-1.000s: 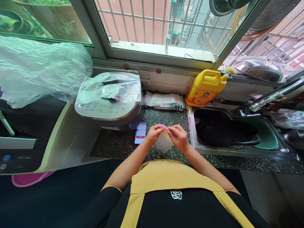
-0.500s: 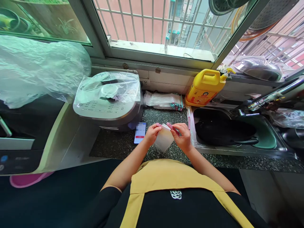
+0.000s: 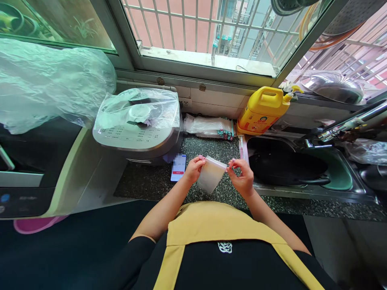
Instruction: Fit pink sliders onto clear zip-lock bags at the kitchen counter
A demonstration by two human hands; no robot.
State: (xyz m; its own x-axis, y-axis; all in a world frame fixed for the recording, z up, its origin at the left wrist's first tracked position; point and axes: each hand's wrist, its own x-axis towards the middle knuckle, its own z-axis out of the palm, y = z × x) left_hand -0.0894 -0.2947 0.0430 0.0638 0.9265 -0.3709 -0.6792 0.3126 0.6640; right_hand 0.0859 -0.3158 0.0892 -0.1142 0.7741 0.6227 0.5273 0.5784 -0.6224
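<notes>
A small translucent zip bag point(image 3: 211, 177) hangs tilted over the counter, its white top strip stretched between my two hands. My left hand point(image 3: 195, 169) is closed, pinching the upper left corner of the bag. At the other end of the strip, my right hand point(image 3: 242, 177) has thumb and forefinger pinched at the upper right corner, where a bit of pink shows. Just left of the bag, a phone point(image 3: 178, 167) with a lit screen lies on the speckled dark counter point(image 3: 163, 189).
A plastic-covered rice cooker point(image 3: 136, 137) stands left. Behind lies a stack of packed clear bags point(image 3: 208, 127). A yellow jug point(image 3: 263, 110) with a pump stands by the sink point(image 3: 308, 188), which holds a dark pan point(image 3: 287, 167). A faucet point(image 3: 353, 123) reaches in from the right.
My right hand has slid right along the bag's top strip to its right corner. The strip now lies straight and more of the bag shows. My left hand keeps its hold.
</notes>
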